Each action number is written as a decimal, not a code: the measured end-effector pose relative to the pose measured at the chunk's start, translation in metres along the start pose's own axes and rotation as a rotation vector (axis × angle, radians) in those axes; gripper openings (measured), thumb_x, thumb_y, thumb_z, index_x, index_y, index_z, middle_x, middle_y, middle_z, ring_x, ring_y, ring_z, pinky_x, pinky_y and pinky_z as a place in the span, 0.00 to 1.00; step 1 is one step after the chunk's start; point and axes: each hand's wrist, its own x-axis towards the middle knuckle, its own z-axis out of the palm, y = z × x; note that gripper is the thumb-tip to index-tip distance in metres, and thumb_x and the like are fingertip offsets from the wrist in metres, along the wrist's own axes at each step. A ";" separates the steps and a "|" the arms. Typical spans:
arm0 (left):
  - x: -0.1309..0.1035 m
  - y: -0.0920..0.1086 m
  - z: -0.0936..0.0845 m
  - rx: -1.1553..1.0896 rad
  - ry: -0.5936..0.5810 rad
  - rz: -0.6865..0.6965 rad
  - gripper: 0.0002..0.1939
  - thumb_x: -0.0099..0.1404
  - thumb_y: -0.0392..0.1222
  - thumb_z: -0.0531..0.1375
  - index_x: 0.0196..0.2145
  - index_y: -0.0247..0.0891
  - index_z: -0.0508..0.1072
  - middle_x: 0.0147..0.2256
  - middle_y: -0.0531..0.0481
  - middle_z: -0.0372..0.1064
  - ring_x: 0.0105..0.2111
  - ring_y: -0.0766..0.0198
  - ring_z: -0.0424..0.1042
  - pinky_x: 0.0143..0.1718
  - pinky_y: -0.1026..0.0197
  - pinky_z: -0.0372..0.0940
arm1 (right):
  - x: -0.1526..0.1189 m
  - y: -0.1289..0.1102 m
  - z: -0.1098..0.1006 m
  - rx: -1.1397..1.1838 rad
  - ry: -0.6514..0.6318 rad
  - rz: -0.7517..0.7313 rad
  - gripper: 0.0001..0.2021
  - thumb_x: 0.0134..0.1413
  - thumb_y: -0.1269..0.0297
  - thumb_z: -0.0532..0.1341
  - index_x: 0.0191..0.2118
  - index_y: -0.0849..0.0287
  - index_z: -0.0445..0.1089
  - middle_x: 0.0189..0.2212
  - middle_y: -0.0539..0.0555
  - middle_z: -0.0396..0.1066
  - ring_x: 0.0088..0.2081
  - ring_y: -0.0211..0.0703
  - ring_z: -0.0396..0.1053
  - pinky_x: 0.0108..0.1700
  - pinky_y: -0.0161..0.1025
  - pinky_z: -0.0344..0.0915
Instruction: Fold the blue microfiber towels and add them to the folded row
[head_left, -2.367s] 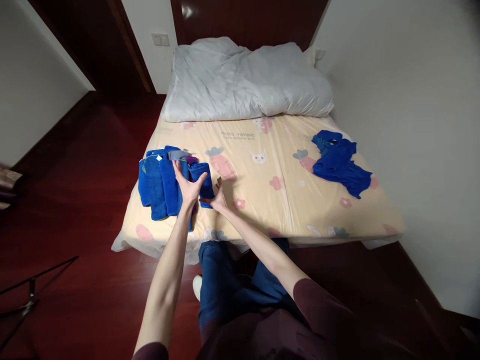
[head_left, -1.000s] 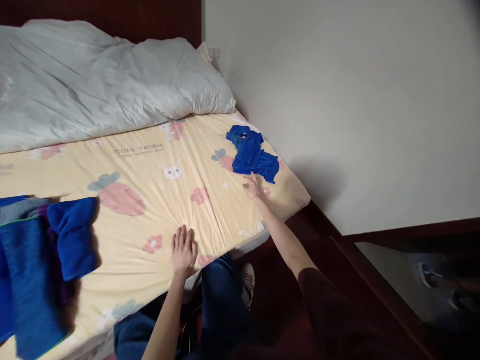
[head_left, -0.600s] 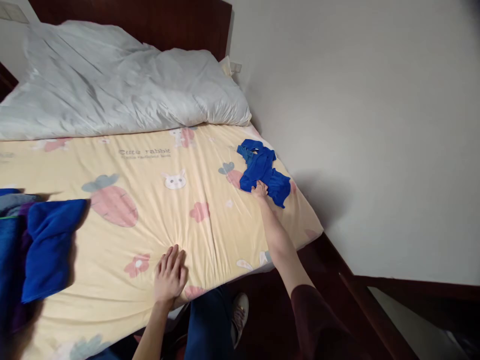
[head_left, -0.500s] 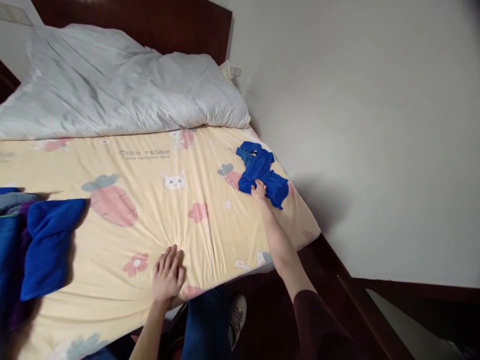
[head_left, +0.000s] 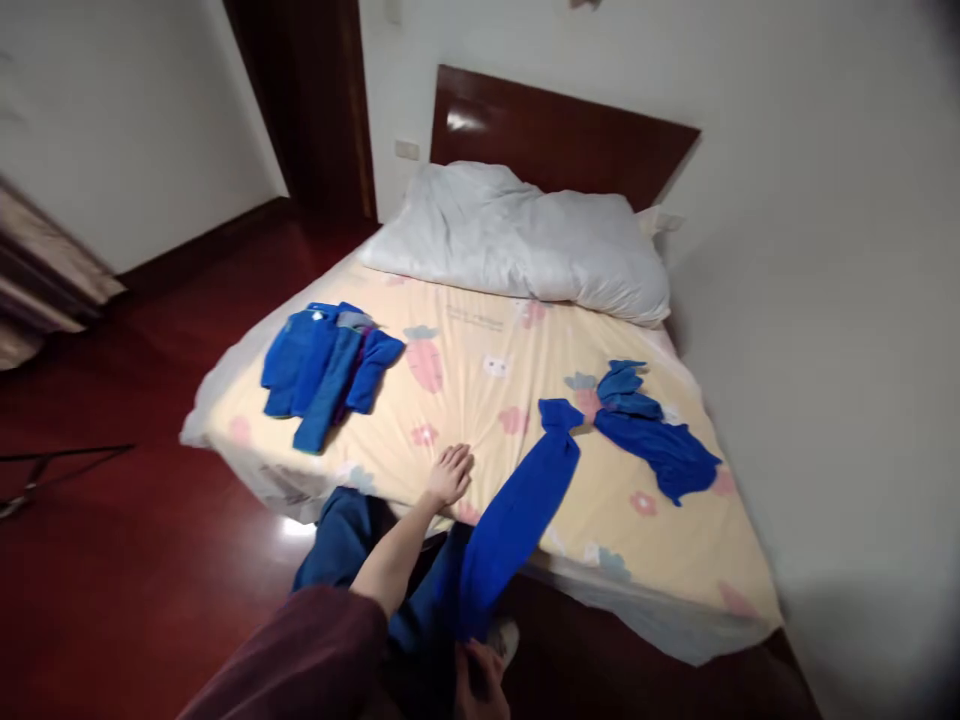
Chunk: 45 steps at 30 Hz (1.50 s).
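A long blue cloth [head_left: 517, 510] stretches from the bed down past its front edge, and my right hand [head_left: 480, 680] grips its lower end close to my body. My left hand [head_left: 451, 475] presses flat on the patterned sheet [head_left: 480, 400] near the front edge, fingers spread, holding nothing. Just beyond the long cloth's far end, a crumpled blue cloth [head_left: 660, 445] lies on the right side of the bed, with a lighter blue bunched part [head_left: 628, 390] at its top. On the left side rests a folded blue garment pile [head_left: 322, 360] with grey and purple parts.
A rumpled white quilt [head_left: 525, 235] lies across the head of the bed, before a dark wooden headboard [head_left: 555, 130]. A wall [head_left: 825, 350] runs along the right. Red-brown floor [head_left: 165, 540] and a patterned curtain [head_left: 45, 280] are at the left.
My right hand has drawn one blue cloth from the crumpled heap back toward my body, stretching it out. My left hand stays on the sheet. The view has widened and turned left.
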 end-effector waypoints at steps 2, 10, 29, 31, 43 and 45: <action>-0.026 0.018 -0.009 -0.084 -0.032 -0.057 0.24 0.69 0.37 0.52 0.59 0.29 0.70 0.67 0.30 0.58 0.69 0.46 0.55 0.71 0.40 0.49 | -0.020 -0.006 0.016 -0.098 0.323 -0.184 0.04 0.41 0.39 0.69 0.26 0.16 0.74 0.26 0.43 0.78 0.34 0.69 0.80 0.39 0.70 0.74; -0.254 0.068 -0.052 -0.813 -0.225 -0.174 0.23 0.77 0.50 0.45 0.54 0.40 0.75 0.53 0.42 0.74 0.55 0.56 0.72 0.62 0.50 0.63 | 0.003 -0.079 0.048 -0.265 -0.170 -0.250 0.14 0.55 0.48 0.66 0.34 0.54 0.80 0.35 0.59 0.79 0.39 0.56 0.77 0.47 0.51 0.74; -0.354 0.015 -0.147 -1.007 0.057 -0.257 0.36 0.56 0.44 0.69 0.62 0.56 0.71 0.64 0.44 0.64 0.67 0.45 0.61 0.69 0.44 0.55 | -0.012 -0.081 0.199 -0.037 -0.644 -0.117 0.17 0.36 0.45 0.72 0.26 0.52 0.74 0.26 0.51 0.68 0.16 0.34 0.56 0.22 0.39 0.59; -0.344 0.014 -0.135 -0.904 0.172 -0.268 0.28 0.59 0.45 0.66 0.58 0.53 0.75 0.58 0.42 0.69 0.63 0.44 0.66 0.66 0.44 0.59 | -0.005 -0.085 0.196 -0.041 -0.653 -0.140 0.17 0.38 0.45 0.72 0.27 0.52 0.74 0.29 0.52 0.69 0.17 0.33 0.55 0.22 0.38 0.57; -0.274 0.028 -0.247 -0.395 0.188 -0.154 0.20 0.64 0.38 0.52 0.47 0.40 0.80 0.39 0.43 0.75 0.40 0.54 0.75 0.44 0.57 0.70 | -0.028 -0.167 0.074 -0.208 -0.462 -0.063 0.11 0.43 0.61 0.74 0.36 0.52 0.79 0.30 0.52 0.75 0.33 0.49 0.74 0.36 0.41 0.70; -0.278 0.034 -0.273 -0.350 0.260 -0.131 0.21 0.66 0.36 0.51 0.49 0.40 0.80 0.37 0.44 0.75 0.36 0.57 0.75 0.40 0.60 0.70 | -0.029 -0.175 0.053 -0.316 -0.488 -0.115 0.06 0.47 0.62 0.72 0.32 0.54 0.78 0.29 0.51 0.74 0.30 0.45 0.72 0.33 0.38 0.67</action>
